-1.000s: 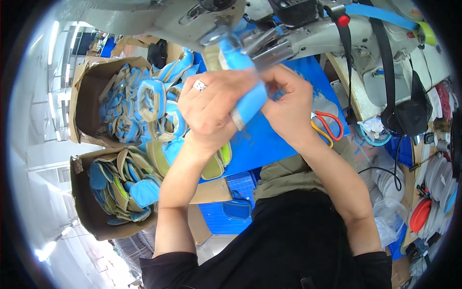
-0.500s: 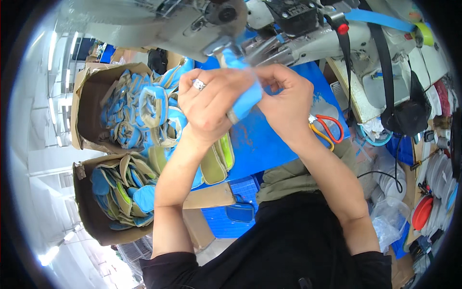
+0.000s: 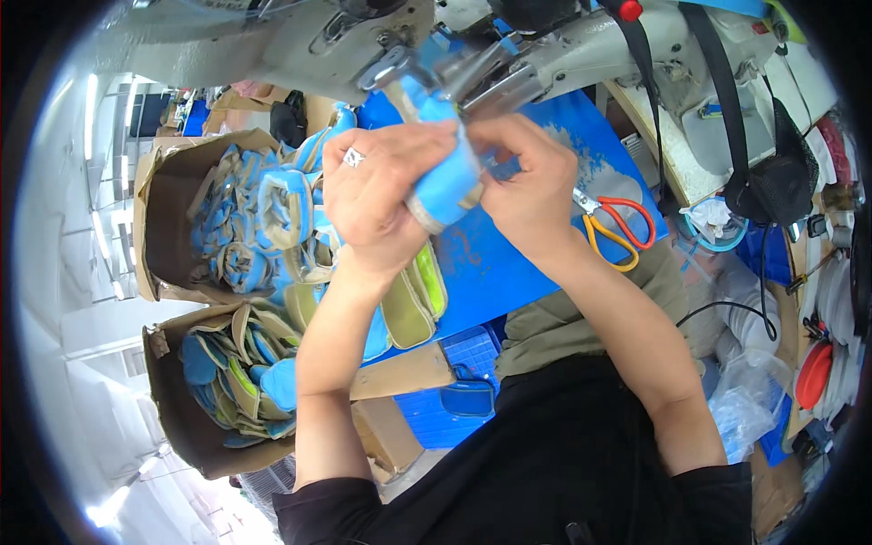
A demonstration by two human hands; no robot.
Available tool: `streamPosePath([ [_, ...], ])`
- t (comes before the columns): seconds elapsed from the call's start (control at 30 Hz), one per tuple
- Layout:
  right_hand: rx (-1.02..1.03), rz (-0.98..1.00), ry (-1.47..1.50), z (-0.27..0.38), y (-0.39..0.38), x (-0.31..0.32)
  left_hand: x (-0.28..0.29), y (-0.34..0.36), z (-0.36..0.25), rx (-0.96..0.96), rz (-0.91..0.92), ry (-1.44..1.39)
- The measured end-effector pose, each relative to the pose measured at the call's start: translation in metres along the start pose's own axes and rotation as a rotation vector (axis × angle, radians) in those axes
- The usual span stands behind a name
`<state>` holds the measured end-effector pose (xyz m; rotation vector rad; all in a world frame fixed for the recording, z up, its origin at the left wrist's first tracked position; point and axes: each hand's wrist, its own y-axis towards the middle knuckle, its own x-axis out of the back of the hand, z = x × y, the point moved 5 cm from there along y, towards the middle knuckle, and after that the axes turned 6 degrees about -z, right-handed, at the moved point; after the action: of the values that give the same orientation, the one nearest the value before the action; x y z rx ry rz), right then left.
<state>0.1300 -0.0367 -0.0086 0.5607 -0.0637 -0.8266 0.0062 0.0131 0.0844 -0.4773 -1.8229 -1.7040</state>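
One blue tabletop (image 3: 500,250) between your forearms; scissors (image 3: 627,202) near right edge.
Your left hand (image 3: 377,186) grips the blue-and-beige band (image 3: 447,189); your right hand (image 3: 534,186) curls beside it, hold unclear.

Blue piece (image 3: 447,188) in my remote view: soft matt cloth. Machine housing (image 3: 245,54): glossy painted metal, I judge. Box (image 3: 168,236): matt cardboard. Scissors (image 3: 593,207): smooth plastic, bright metal. Tabletop (image 3: 495,272): scuffed. Bag (image 3: 749,400): crinkled clear plastic.

No lettering, number or sign could be read, neither on the cardboard boxes (image 3: 165,227) at left nor on the grey machine (image 3: 272,53) at the far side.
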Motion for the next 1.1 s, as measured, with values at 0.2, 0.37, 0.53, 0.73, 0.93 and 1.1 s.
streamPosePath([
  [0.2, -0.099, 0.044, 0.015, -0.008, 0.0, 0.001, -0.002, 0.004, -0.009, -0.065, 0.016, 0.117],
  [0.37, -0.267, 0.095, 0.086, -0.005, 0.009, 0.002, -0.005, 0.006, -0.007, -0.09, 0.041, 0.158],
  [0.53, -0.452, 0.153, 0.211, -0.009, 0.01, 0.0, -0.007, 0.002, 0.001, -0.125, 0.018, 0.183],
  [0.73, -0.426, 0.103, 0.285, -0.004, 0.009, 0.001, -0.006, 0.001, 0.004, -0.029, -0.014, 0.095],
  [0.93, -0.322, 0.108, 0.162, -0.002, 0.007, 0.004, 0.002, -0.027, 0.023, 0.383, -0.258, -0.21],
  [1.1, -0.167, 0.087, 0.079, 0.002, 0.009, 0.008, 0.002, -0.027, 0.019, 0.369, -0.219, -0.213],
])
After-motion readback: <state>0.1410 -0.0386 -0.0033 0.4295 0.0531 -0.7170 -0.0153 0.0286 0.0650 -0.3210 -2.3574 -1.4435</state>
